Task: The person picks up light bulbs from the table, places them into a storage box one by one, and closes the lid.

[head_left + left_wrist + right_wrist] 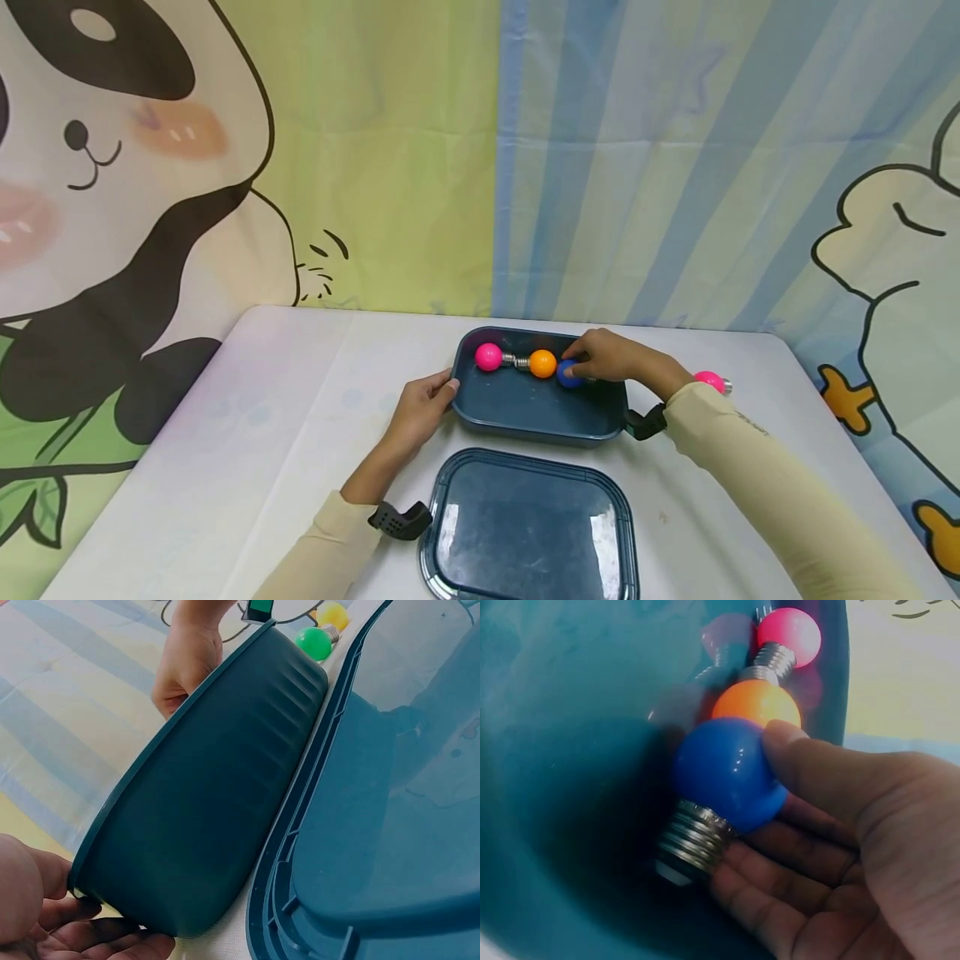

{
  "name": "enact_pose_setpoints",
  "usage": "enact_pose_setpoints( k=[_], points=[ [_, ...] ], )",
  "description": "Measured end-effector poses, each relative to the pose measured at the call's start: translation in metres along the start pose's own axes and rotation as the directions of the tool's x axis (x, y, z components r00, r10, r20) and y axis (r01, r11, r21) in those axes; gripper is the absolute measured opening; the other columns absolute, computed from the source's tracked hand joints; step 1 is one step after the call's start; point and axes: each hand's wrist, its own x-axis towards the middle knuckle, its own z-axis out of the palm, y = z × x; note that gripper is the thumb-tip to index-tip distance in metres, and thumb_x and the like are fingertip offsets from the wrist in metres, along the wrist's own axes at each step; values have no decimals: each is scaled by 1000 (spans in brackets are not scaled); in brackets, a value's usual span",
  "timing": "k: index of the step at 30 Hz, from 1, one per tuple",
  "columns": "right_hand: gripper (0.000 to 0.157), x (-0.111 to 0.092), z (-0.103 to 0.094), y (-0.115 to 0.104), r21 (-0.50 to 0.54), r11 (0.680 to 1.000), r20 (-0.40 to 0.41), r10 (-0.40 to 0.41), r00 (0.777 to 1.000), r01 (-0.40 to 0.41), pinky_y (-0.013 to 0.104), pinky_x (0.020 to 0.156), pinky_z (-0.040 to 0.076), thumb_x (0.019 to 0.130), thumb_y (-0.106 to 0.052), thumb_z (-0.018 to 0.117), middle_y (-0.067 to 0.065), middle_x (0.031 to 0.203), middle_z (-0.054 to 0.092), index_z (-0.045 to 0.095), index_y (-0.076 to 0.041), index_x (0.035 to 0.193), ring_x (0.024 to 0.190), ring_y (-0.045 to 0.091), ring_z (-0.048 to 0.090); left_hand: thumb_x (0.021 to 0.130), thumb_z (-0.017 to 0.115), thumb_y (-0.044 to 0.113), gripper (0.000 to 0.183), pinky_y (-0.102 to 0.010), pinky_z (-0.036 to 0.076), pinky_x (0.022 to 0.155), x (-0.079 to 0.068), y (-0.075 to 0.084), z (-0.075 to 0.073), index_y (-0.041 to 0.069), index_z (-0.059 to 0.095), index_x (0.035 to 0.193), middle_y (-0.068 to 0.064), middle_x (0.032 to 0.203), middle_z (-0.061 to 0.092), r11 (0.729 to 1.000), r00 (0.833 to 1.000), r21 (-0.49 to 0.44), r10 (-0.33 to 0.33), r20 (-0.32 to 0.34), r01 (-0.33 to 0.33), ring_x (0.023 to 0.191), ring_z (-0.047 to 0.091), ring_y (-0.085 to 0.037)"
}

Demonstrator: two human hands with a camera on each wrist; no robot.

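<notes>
I see the left hand point(420, 408) grip the box point(510, 408) by its left end, thumb at the rim, seemingly to steady it. Inside the box, the right hand point(611, 354) holds the blue bulb point(724, 769) between thumb and fingers, by its globe, probably the easier grip. Left of it along the box's back wall lie an orange bulb point(543, 363) and a pink bulb point(488, 357).

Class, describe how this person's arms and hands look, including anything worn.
The left sleeve and right sleeve are beige, the right bearing a small dark marking. The left wristband and right wristband are black. The left hand and right hand are ungloved.
</notes>
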Motion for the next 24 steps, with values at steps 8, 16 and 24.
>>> enact_pose_setpoints(
  k=[8,16,24],
  points=[
    [35,7,2,-2,-3,1000,19,27,999,-27,38,84,56,93,-20,68,11,107,70,67,6,117,87,16,63,102,49,6,42,-33,48,95,0,0,-1,-18,41,136,-28,139,45,1000,1000,-2,6,13,-6,125,48,-33],
    [35,9,2,-7,-8,999,12,48,999,-48,39,85,56,92,-18,70,12,106,69,67,7,116,87,19,63,102,51,11,44,-33,48,96,16,-29,-3,-14,43,137,-25,139,47,1000,1000,-6,9,-2,-9,126,49,-30],
    [38,3,-4,-12,11,998,-7,55,998,-54,40,87,56,92,-16,69,16,112,68,64,8,120,95,23,66,101,52,12,43,-31,50,94,16,-32,-3,-12,46,137,-24,138,50,999,1000,-27,17,-18,-18,123,52,-28]
  ],
)
